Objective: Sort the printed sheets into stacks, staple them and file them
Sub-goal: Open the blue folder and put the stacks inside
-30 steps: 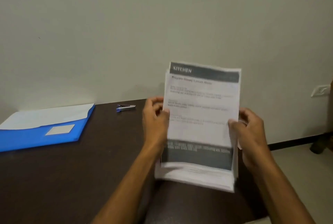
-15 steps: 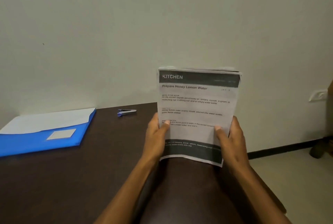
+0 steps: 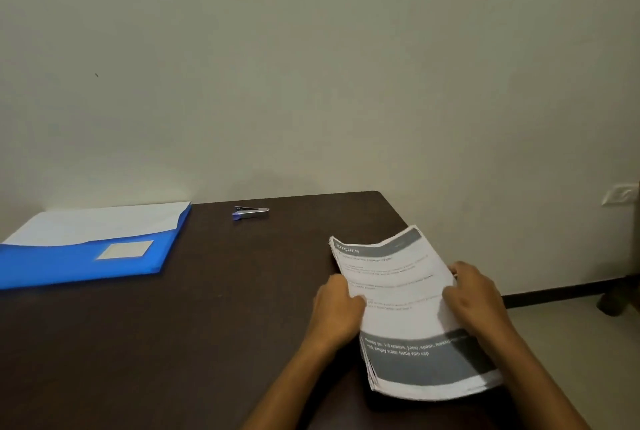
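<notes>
Dark table (image 3: pixel 173 343), bare wall (image 3: pixel 311 66); folder (image 3: pixel 79 263) at 9 o'clock. Left hand (image 3: pixel 337 312), right hand (image 3: pixel 476 298) grip sheets (image 3: pixel 398 308), earlier upright, now lowered.

Dark table (image 3: pixel 173 343) bears blue folder (image 3: pixel 79 263), stapler (image 3: pixel 250 212).

Folder (image 3: pixel 79 256) far left on table (image 3: pixel 207 325), stapler (image 3: pixel 250 212) behind centre, sheets (image 3: pixel 398 298) right.
</notes>
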`<state>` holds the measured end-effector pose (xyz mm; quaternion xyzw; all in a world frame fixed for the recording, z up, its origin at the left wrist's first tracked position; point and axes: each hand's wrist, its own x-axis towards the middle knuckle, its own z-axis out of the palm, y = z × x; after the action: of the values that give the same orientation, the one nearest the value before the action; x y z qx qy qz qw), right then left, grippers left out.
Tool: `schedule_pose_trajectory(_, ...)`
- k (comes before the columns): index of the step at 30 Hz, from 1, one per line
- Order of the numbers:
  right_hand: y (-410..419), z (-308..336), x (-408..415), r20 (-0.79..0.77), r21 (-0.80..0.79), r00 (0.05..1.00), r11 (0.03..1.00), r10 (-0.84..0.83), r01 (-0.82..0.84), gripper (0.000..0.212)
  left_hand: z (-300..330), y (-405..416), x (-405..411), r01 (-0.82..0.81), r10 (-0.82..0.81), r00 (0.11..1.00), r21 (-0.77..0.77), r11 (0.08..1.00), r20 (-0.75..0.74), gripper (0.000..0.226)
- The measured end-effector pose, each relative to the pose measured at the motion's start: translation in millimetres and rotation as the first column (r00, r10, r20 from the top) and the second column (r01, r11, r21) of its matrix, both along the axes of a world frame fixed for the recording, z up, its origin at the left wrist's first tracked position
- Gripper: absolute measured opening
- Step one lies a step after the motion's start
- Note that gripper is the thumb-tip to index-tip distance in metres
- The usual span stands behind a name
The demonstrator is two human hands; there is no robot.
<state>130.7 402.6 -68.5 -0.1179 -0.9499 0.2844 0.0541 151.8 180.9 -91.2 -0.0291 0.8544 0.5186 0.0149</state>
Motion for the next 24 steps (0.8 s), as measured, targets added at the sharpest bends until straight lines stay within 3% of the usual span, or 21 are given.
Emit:
schedule_pose_trajectory(5, 3, -20, 2, -0.020, 0.160, 1.000, 0.987, -0.019, 0.022, 0.007, -16, -3, 7, -0.047, 0.027, 0.988, -0.127, 0.991, -0.155, 0.016)
schedule_pose_trajectory(9, -9, -25, -3, -0.058, 0.248, 0.998, 0.968, -0.029, 0.042, 0.020, -17, -11, 1, -0.075, 0.021, 0.969, -0.211, 0.975, -0.248, 0.009)
schedule_pose_trajectory(13, -40, -25, -7, -0.128, 0.300, 0.991, 0.954, 0.028, 0.012, 0.035, -22, -41, -8, -0.200, 0.143, 0.960, -0.235, 0.951, -0.240, 0.024)
schedule_pose_trajectory(19, -127, -15, -20, -0.190, 0.410, 0.974, 0.911, 0.123, -0.035, 0.045, -21, -161, -14, -0.397, 0.307, 0.888, -0.234, 0.887, -0.341, 0.027)
schedule_pose_trajectory(24, -236, 2, -33, -0.140, 0.488, 0.915, 0.831, 0.378, -0.268, 0.041, -10, -281, -6, -0.587, 0.454, 0.783, -0.268, 0.764, -0.425, 0.016)
